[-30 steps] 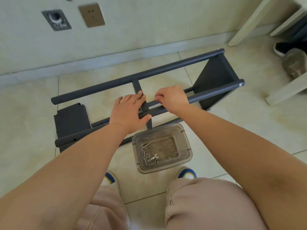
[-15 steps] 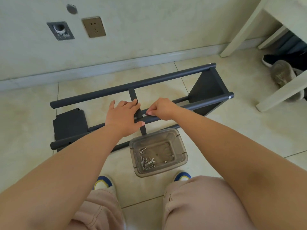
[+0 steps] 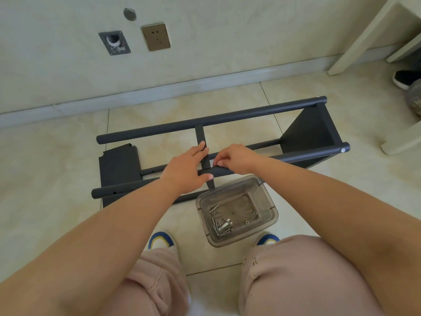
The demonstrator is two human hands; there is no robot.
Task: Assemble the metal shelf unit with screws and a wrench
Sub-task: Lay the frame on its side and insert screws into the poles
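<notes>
The left hand (image 3: 185,171) lies spread over the near tube and crossbar (image 3: 203,153) of the shelf frame (image 3: 227,119), which lies sideways on the floor. The right hand (image 3: 234,158) pinches something small at that joint. Screws (image 3: 219,224) sit in a clear container (image 3: 237,210) nearby.

Glossy beige tiled floor (image 3: 57,169) carries the dark grey metal shelf frame (image 3: 227,119) lying sideways, clear plastic tub (image 3: 271,210) of screws (image 3: 216,224) just beside it.
</notes>
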